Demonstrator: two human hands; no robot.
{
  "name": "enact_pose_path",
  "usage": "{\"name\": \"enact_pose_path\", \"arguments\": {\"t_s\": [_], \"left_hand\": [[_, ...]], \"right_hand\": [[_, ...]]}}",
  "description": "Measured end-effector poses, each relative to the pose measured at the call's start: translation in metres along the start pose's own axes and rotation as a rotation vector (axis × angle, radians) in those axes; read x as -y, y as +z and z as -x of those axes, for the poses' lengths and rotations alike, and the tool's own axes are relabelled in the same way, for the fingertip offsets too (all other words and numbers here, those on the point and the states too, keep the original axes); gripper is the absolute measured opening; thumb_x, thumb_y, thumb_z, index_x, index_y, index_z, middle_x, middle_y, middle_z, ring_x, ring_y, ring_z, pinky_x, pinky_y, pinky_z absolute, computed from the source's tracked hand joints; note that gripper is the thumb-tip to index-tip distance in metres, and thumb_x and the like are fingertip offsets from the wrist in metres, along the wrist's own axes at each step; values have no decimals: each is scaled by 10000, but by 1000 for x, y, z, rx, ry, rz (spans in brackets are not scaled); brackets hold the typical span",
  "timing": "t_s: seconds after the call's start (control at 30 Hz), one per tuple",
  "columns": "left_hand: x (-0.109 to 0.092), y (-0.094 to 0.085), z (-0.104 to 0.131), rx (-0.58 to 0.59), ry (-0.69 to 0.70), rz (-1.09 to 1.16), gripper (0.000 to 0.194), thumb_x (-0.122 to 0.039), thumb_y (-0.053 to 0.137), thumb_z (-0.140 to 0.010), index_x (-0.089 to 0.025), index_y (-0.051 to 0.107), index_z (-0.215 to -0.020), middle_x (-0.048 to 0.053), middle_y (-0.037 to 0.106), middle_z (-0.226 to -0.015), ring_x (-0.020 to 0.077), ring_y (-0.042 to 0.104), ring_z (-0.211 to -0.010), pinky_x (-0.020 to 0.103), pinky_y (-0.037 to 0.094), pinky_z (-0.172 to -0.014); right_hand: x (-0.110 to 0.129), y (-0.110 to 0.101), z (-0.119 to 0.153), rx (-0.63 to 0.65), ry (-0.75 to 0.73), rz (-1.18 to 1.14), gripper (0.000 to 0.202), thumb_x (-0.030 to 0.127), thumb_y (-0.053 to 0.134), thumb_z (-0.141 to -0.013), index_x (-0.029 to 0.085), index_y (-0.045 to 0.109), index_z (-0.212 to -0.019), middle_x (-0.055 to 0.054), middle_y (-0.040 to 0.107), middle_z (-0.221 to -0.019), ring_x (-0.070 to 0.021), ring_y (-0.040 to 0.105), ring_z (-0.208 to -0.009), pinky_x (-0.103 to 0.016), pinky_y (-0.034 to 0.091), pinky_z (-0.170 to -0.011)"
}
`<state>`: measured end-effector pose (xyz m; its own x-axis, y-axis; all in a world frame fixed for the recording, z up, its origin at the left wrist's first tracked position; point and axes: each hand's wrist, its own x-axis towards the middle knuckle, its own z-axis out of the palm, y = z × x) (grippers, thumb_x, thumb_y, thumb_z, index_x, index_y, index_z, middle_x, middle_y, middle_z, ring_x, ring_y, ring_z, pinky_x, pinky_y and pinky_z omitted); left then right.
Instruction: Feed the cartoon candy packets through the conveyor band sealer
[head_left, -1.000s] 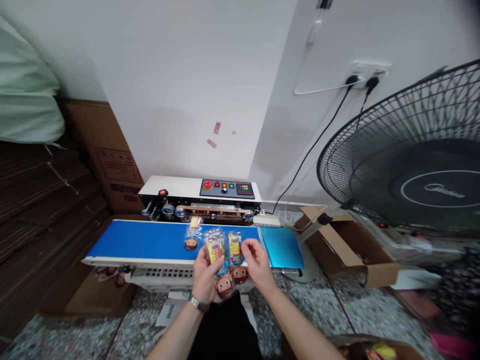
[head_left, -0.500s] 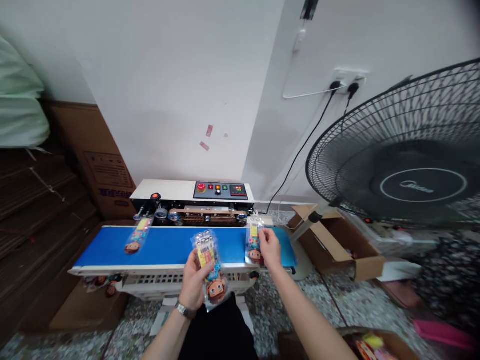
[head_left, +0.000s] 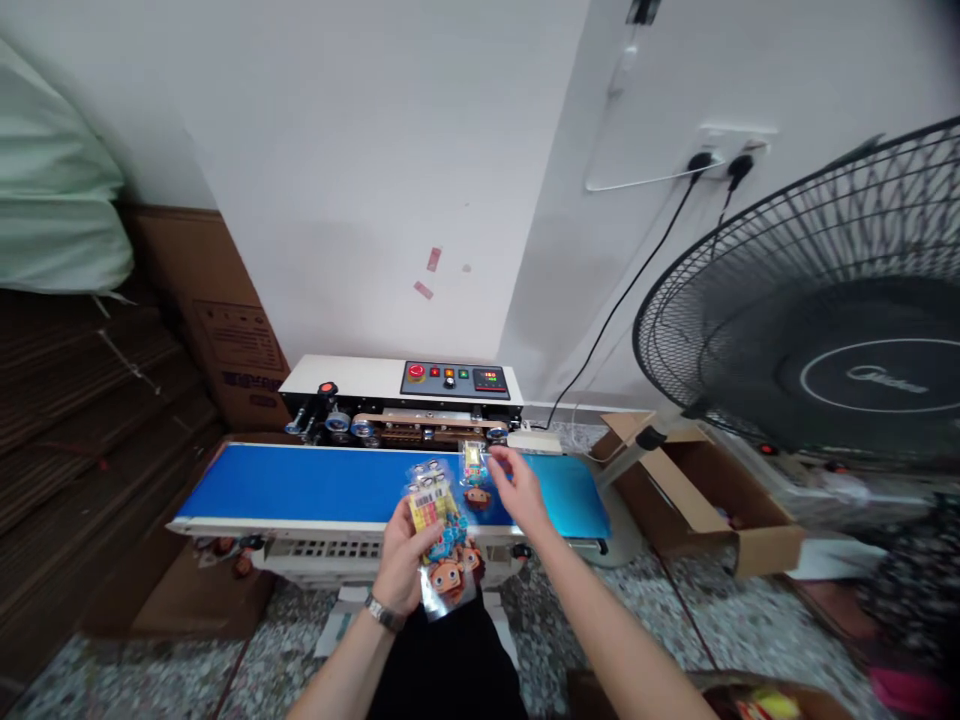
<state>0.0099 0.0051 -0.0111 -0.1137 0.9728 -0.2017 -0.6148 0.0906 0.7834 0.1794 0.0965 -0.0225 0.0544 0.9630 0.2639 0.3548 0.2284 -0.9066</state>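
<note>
My left hand [head_left: 405, 560] is closed around a small fan of clear plastic packets [head_left: 442, 540], each with a yellow barcode label and a big-eyed cartoon figure. They are held above the front edge of the blue conveyor belt [head_left: 300, 485]. Another such packet [head_left: 475, 480] is on the belt, its top end by the intake of the band sealing machine [head_left: 345, 375]. Just right of that packet is my right hand [head_left: 521, 490], fingers loosely bent and apart, the fingertips close to its edge. Whether they still touch it is hard to tell.
A large black fan [head_left: 825, 330] stands at right, over an open cardboard box [head_left: 697, 500]. Flat cardboard [head_left: 75, 400] is stacked at left below a pale green sack [head_left: 60, 190]. Another box with colourful items [head_left: 757, 700] sits at lower right. Power cords [head_left: 622, 300] hang from the wall socket.
The packet by my right hand has moved left along the belt toward the sealer, and my fingers have loosened from it. The packet at the belt's left end is gone. The held packets are fanned wider.
</note>
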Motion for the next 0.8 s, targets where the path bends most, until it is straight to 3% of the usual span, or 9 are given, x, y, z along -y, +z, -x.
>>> {"name": "enact_pose_path", "arguments": {"t_s": [0.07,0.13,0.3,0.43,0.57,0.67,0.8], "left_hand": [[-1,1,0,15,1,8,399,-194,747,-563,-178,578,-924,46,685,-869,176,635,-743,319,478,-729],[-1,2,0,33,-8,20,382,-180,742,-567,-180,587,-917,45,690,-869,175,633,-755,315,473,-742],[0,6,3,67,-40,69,365,-161,724,-584,-173,597,-926,65,700,-888,201,645,-772,344,474,-759],[2,9,2,58,-24,110,372,-161,715,-597,-176,587,-946,70,699,-910,217,649,-806,372,472,-787],[4,5,-1,10,-8,109,389,-158,713,-605,-186,574,-967,56,695,-909,198,648,-798,358,477,-781],[4,-2,-2,-17,-30,86,383,-152,713,-610,-192,571,-963,46,700,-895,174,648,-768,319,482,-748],[3,-11,-2,-12,-43,69,384,-154,711,-620,-185,568,-975,59,700,-904,180,650,-779,313,482,-742]], "right_hand": [[19,4,18,189,-4,-166,260,381,496,-797,195,603,-945,-35,645,-821,-157,591,-707,-263,463,-598],[33,8,31,281,1,-249,252,378,525,-787,195,602,-942,-19,630,-773,-144,578,-677,-243,460,-572],[43,12,41,198,55,-316,178,361,545,-778,188,572,-811,14,556,-665,-114,503,-580,-213,405,-512],[41,12,43,98,44,-278,173,362,532,-787,192,548,-814,-2,563,-719,-140,519,-651,-235,419,-587],[27,5,35,-70,39,-210,194,385,489,-810,198,530,-835,-7,564,-748,-148,521,-680,-246,417,-629],[1,-12,17,-163,68,-103,226,418,458,-810,197,508,-813,0,557,-702,-151,523,-643,-247,409,-598],[-38,-44,-12,-243,195,262,225,392,417,-804,190,516,-807,-17,593,-703,-169,545,-645,-249,387,-587]]}}
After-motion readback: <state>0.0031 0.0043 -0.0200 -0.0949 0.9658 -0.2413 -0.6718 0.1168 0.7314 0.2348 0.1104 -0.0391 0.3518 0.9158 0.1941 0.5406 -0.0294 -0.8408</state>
